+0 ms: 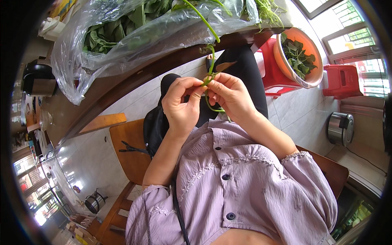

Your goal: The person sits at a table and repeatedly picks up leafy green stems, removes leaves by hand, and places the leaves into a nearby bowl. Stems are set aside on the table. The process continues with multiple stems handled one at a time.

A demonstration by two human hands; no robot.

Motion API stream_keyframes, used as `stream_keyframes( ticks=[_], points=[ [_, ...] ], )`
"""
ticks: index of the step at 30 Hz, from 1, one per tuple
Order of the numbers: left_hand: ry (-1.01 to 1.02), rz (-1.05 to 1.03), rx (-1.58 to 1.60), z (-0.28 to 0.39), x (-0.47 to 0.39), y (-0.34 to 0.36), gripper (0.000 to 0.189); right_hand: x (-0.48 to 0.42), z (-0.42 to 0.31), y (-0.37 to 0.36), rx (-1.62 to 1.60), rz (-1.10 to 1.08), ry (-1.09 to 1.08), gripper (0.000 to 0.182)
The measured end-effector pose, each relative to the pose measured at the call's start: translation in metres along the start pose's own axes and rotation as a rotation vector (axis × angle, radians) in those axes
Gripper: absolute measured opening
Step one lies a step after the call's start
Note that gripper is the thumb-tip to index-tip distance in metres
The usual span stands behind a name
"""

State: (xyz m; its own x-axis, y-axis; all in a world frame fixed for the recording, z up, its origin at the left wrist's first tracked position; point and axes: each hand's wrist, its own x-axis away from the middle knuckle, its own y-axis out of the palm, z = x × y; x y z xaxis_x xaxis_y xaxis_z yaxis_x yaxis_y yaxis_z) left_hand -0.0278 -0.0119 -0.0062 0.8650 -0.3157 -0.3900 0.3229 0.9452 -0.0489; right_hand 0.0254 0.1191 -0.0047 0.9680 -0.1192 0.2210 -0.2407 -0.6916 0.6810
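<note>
Over my lap, both hands pinch a thin green vine stem (212, 62) with curled tendrils and a small brownish leaf. My left hand (182, 102) grips it between thumb and forefinger. Close beside it, my right hand (229, 96) holds the same piece with thumb and fingers, and a part of the stem loops down below the fingertips. Beyond my hands, a clear plastic bag (171, 36) lies on the dark wooden table (107, 88), with leafy greens (122, 30) in and under it. One loose green stem (203, 20) reaches over the bag towards the table edge.
An orange basin (317, 58) of picked green leaves (297, 55) rests on a red plastic stool (272, 73) at the right. Another red stool (343, 81) stands behind it. Thin green tendrils (268, 13) lie at the table's right end. A black container (38, 78) is at the left.
</note>
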Motion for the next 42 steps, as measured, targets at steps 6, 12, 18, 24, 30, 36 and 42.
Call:
stream_keyframes(
  ticks=[6, 12, 18, 24, 30, 36, 42],
  points=[
    [-0.398, -0.060, 0.237, 0.006, 0.006, -0.001, 0.010, -0.011, -0.045, -0.018, -0.127, 0.037, -0.382, 0.013],
    [-0.667, -0.103, 0.669, -0.001, 0.001, -0.016, 0.012, 0.000, -0.124, -0.038, 0.034, -0.027, -0.787, 0.018],
    [-0.840, -0.120, 0.793, 0.008, -0.003, -0.010, 0.010, -0.003, -0.076, 0.008, 1.448, -0.180, -1.041, 0.019],
    [-0.863, -0.111, 0.798, 0.012, 0.000, -0.015, 0.009, -0.010, -0.058, 0.004, 1.607, -0.278, -1.047, 0.019],
    [-0.838, -0.090, 0.814, 0.013, 0.003, -0.014, 0.010, -0.009, -0.061, 0.001, 1.578, -0.310, -0.973, 0.019],
    [-0.856, -0.152, 0.791, 0.010, 0.000, -0.010, 0.013, 0.002, -0.054, 0.003, 1.317, -0.144, -0.644, 0.012],
    [-0.854, -0.279, 0.787, 0.000, -0.003, 0.008, 0.012, 0.004, -0.018, -0.008, 0.414, 0.114, -0.257, 0.009]
  ],
)
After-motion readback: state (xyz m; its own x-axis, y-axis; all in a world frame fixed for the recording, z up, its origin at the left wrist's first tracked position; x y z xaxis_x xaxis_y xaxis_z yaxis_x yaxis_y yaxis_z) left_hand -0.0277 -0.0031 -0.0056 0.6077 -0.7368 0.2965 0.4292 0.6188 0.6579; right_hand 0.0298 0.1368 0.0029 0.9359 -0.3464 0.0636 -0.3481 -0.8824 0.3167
